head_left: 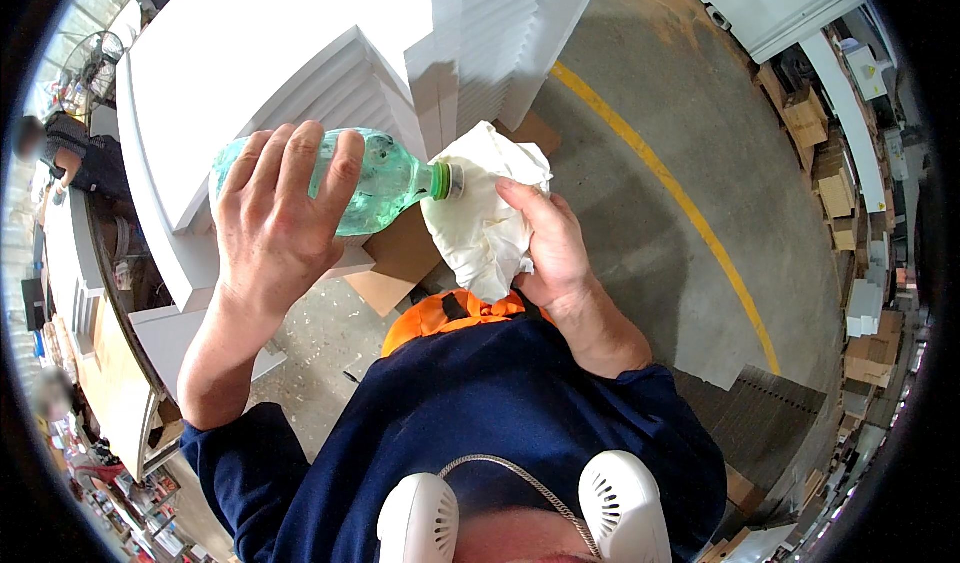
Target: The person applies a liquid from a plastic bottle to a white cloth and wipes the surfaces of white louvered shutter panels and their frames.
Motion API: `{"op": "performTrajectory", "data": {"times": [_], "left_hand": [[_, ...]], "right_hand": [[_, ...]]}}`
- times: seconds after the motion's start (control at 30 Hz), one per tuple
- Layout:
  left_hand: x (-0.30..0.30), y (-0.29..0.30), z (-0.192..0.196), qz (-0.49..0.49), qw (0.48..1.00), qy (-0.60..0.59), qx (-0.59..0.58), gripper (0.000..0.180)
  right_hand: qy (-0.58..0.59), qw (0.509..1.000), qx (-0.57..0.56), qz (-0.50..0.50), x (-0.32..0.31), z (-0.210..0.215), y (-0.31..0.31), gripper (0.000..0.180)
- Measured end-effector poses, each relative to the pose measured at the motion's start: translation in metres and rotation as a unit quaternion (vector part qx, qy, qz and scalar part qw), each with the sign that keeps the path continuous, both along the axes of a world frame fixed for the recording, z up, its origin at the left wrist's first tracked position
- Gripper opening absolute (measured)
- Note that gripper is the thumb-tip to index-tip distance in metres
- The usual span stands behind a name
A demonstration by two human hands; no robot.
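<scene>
My left hand (pixel 285 198) is wrapped round a green, see-through plastic bottle (pixel 385 188), which lies tipped on its side with its neck toward the right. The bottle's mouth touches or nearly touches a crumpled white cloth (pixel 480 208). Thumb on top, my right hand (pixel 556 243) grips the cloth from its right side; the other fingers are mostly hidden beneath it. Liquid seems to be inside the bottle, but whether any flows out cannot be made out. Just beyond both hands stand large white louvred panels (pixel 270 53).
A yellow line (pixel 680 198) curves over the grey floor on the right. Cardboard (pixel 400 263) lies below the bottle, and a corrugated sheet (pixel 750 423) at lower right. Stacked boxes (pixel 835 178) line the far right. A person (pixel 85 158) is at the far left, by a workbench (pixel 110 353).
</scene>
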State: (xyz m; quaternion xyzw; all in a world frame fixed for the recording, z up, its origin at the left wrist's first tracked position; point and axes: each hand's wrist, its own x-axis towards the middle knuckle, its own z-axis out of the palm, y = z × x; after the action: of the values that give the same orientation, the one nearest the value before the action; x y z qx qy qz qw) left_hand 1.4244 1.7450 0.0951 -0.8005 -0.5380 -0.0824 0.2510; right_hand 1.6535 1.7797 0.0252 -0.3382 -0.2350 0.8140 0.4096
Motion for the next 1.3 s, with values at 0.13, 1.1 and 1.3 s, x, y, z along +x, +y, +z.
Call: {"op": "performTrajectory", "data": {"times": [0.13,1.1,1.3], "left_hand": [[0.001,0.001,0.001,-0.005,1.0,0.0,0.003,0.072],[-0.008,-0.084,-0.143,0.112,0.633,-0.746,-0.176,0.077],[-0.013,-0.09,-0.147,0.115,0.637,-0.735,-0.201,0.073]], "right_hand": [[0.004,1.0,-0.002,0.002,0.001,-0.002,0.001,0.037],[-0.191,0.759,0.565,-0.259,-0.028,0.037,0.07,0.029],[-0.564,-0.046,0.806,-0.174,-0.077,0.13,0.161,0.03]]}}
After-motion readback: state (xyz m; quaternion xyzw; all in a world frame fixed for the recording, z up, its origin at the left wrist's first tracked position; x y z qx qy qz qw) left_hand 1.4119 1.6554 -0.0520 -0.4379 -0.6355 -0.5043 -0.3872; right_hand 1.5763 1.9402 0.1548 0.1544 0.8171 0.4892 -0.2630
